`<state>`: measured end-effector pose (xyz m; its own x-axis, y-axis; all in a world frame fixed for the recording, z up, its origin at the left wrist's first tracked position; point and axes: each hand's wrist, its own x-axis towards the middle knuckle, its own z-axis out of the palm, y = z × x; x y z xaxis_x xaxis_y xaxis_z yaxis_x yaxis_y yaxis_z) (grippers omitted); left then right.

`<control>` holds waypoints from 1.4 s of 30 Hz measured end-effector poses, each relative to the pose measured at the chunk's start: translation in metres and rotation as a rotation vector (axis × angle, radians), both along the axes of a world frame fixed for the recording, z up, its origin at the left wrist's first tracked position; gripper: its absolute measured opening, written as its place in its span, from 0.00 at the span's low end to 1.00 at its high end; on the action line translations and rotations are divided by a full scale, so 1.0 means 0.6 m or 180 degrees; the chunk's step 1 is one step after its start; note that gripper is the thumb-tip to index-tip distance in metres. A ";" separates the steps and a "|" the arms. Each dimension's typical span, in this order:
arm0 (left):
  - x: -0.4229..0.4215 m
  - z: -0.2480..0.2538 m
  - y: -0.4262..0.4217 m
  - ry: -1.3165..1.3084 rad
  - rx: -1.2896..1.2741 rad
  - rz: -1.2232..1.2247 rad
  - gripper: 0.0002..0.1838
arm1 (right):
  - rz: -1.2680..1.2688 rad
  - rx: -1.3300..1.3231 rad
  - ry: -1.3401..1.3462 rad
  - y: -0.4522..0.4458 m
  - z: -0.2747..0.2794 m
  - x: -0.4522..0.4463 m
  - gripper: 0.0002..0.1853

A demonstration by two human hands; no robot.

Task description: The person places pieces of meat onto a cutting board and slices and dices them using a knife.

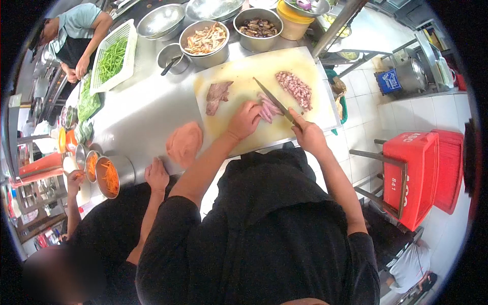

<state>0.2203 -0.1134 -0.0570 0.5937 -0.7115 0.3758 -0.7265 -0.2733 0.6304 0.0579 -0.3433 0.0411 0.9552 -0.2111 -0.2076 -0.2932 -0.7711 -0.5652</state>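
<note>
My right hand (310,136) is closed round the handle of a kitchen knife (274,99), whose dark blade points up and left across the cutting board (239,137). Under the blade's left side lie pale pink meat strips (269,110). My left hand (245,120) has its fingers curled onto the near end of these strips, holding them down. To the right of the knife sits a heap of diced meat (295,89). A larger raw meat piece (219,96) rests on the board's left part.
Left of the board, a pink meat slab (184,144) lies on the steel table (147,109). Behind stand a pot of sliced mushrooms (204,38), a pot of dark pieces (258,28) and a green bean basket (133,38). A co-worker's hand (156,174) rests at left. Red crates (412,173) stand right.
</note>
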 end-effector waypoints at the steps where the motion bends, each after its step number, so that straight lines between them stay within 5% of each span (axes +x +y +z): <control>1: 0.007 0.008 0.000 -0.0162 0.0046 -0.0106 0.19 | -0.0118 0.0138 -0.0064 0.001 -0.004 -0.004 0.37; 9: 0.068 0.033 -0.025 -0.0185 0.0440 -0.0666 0.32 | -0.0473 0.0854 -0.0209 -0.061 -0.008 -0.058 0.36; 15: 0.066 0.035 -0.045 -0.0744 0.0987 -0.1249 0.34 | -0.0502 0.0540 -0.0284 -0.108 -0.020 -0.051 0.36; 27: -0.076 0.037 -0.104 -0.0494 0.1088 0.1238 0.23 | 0.0039 0.0790 -0.0503 -0.153 -0.043 -0.058 0.36; 42: -0.124 0.031 -0.098 -0.0429 0.1298 0.1764 0.22 | 0.0808 0.0438 -0.0192 -0.146 -0.045 -0.058 0.40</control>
